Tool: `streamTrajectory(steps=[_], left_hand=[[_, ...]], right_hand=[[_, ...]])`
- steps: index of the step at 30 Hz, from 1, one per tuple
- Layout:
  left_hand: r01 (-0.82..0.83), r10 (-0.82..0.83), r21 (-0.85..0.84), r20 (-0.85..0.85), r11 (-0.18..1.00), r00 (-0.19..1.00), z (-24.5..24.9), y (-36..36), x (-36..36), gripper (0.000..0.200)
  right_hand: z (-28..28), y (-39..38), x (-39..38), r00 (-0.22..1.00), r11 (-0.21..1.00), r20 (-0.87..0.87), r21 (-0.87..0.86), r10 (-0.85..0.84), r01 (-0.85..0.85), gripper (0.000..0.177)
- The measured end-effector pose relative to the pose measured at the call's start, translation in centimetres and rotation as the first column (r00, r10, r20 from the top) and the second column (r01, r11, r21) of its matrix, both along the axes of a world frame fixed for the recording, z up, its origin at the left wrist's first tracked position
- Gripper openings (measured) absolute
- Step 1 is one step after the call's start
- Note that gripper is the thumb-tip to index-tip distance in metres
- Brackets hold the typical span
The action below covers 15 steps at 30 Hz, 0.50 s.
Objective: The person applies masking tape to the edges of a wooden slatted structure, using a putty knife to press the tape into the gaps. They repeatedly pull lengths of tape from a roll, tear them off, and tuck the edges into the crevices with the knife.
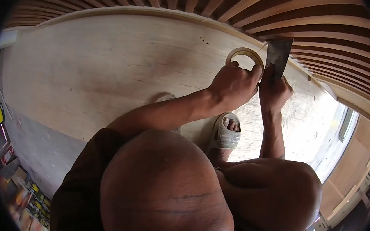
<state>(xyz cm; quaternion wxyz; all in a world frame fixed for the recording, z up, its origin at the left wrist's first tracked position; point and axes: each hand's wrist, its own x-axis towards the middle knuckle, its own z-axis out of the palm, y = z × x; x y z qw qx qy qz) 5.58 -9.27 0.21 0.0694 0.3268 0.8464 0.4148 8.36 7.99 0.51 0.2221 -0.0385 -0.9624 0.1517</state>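
Observation:
My left hand [235,87] is closed around the lower edge of a roll of tape [246,52], yellowish-tan and ring-shaped, with its hollow centre showing above my knuckles. Close beside it, my right hand [274,92] grips a flat, dark metal scraper [279,53] whose wide blade points away from me. A thin strip runs between the roll and the scraper's left edge. Both hands are over the far right part of a pale plywood board [123,61], near the foot of a wooden slatted panel [247,6]. The scraper's far end overlaps the slats.
Below my hands, a sandalled foot [226,134] rests on the board, and a second sandal [165,97] is partly hidden behind my left forearm. My bent knees [165,188] fill the foreground. Colourful boxes [32,203] are stacked at lower left. Wooden panels [352,161] stand at right.

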Motion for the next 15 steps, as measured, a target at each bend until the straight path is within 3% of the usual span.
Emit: streamTrajectory(steps=[8, 14, 15], left_hand=[[-0.029, 0.027, 0.027, 0.087, 0.999, 0.996, 1.9, -0.8, -0.1, 0.036], [-0.074, 0.077, 0.070, -0.050, 0.995, 0.996, 1.7, -1.1, -0.8, 0.034], [-0.063, 0.061, 0.051, 0.032, 0.997, 0.998, 2.2, -1.3, -0.7, 0.033]], right_hand=[[0.3, 0.2, 0.1, 1.000, 0.998, 0.015, -0.063, -0.009, 0.010, 0.027], [0.2, 0.0, 0.1, 1.000, 0.996, 0.000, -0.089, -0.024, 0.024, 0.028], [0.2, 0.0, 0.1, 1.000, 0.997, 0.004, -0.076, -0.022, 0.022, 0.028]])
